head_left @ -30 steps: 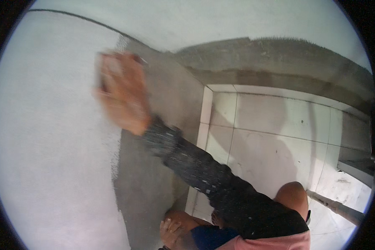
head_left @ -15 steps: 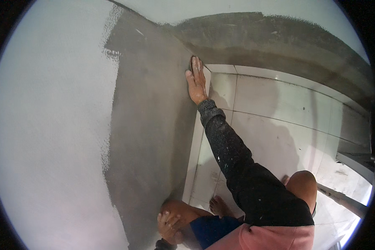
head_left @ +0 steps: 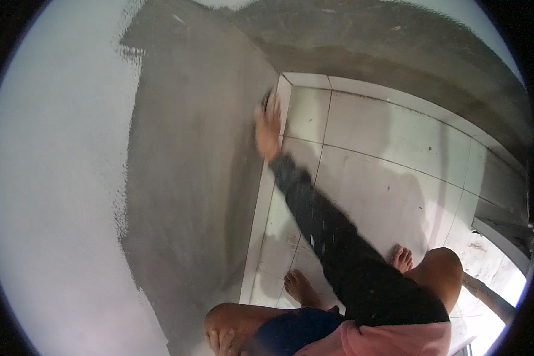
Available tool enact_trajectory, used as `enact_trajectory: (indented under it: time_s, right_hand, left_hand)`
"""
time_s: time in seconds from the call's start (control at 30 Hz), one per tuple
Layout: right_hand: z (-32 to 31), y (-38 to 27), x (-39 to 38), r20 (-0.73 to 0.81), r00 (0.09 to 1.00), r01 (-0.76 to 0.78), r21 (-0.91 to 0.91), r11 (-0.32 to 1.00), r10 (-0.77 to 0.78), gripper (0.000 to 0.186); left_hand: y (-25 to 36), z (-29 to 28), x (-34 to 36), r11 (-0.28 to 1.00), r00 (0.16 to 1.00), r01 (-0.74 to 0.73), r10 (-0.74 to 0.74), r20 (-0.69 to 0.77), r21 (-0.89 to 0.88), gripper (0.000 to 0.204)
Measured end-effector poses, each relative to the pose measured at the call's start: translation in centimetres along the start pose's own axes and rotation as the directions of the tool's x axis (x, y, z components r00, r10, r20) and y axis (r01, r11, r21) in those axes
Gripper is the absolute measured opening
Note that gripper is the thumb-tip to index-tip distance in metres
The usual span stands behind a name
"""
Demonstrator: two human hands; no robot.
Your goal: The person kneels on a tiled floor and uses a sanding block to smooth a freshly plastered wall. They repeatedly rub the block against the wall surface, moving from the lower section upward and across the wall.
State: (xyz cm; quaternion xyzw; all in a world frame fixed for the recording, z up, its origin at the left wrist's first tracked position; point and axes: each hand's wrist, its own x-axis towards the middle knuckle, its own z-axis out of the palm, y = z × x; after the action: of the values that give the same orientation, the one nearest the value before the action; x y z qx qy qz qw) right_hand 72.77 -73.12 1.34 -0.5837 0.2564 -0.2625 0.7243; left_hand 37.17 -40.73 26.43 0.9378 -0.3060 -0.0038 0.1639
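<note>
My right hand, in a dark speckled sleeve, reaches forward and presses against the low part of the grey wall band, just above the white skirting. A thin dark flat pad shows at the edge of its fingers, between hand and wall. Motion blurs the fingers, and most of the pad is hidden under them, so its exact kind does not show. My left hand lies over my bent left knee with its fingers apart and nothing in it, partly cut off by the lower edge.
White skirting runs along the wall's foot and turns at the corner. Pale floor tiles lie to the right, with my bare feet on them. At the lower right are a pole-like piece and a pale-edged frame. White paint borders the grey band.
My right hand has slid back along the wall, away from the corner, with the dark pad under it. The view has shifted, and my left hand on the knee sits lower in it.
</note>
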Motion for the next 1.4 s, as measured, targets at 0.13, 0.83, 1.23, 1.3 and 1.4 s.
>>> enact_trajectory:
  time_s: [0.13,0.83,1.23,1.3,1.4]
  right_hand:
    - [-0.2,-1.1,0.0,-0.037,0.999,0.03,0.034,0.999,-0.029,0.079]
    - [3.6,-3.5,-24.4,0.312,0.95,0.038,-0.149,0.988,0.01,0.094]
    - [2.7,-2.5,-4.0,-0.061,0.965,0.235,-0.222,0.947,-0.254,0.069]
    - [3.2,-5.5,-15.6,0.098,0.975,0.21,-0.15,0.966,-0.197,0.079]
    - [3.6,-5.7,-22.4,0.259,0.959,0.143,-0.098,0.985,-0.114,0.091]
  left_hand:
    - [0.4,-1.4,-1.4,0.998,1.0,-0.018,0.017,0.018,0.061,0.051]
    - [2.4,-2.0,-1.2,0.989,0.999,-0.028,0.023,0.034,0.143,0.048]
    - [2.6,-2.3,-2.9,0.987,1.0,-0.023,0.022,0.007,0.16,0.046]
    - [2.7,-2.2,-2.0,0.983,0.999,-0.039,0.04,0.0,0.18,0.045]
    - [2.8,-1.8,-1.0,0.979,0.999,-0.042,0.044,-0.005,0.202,0.045]
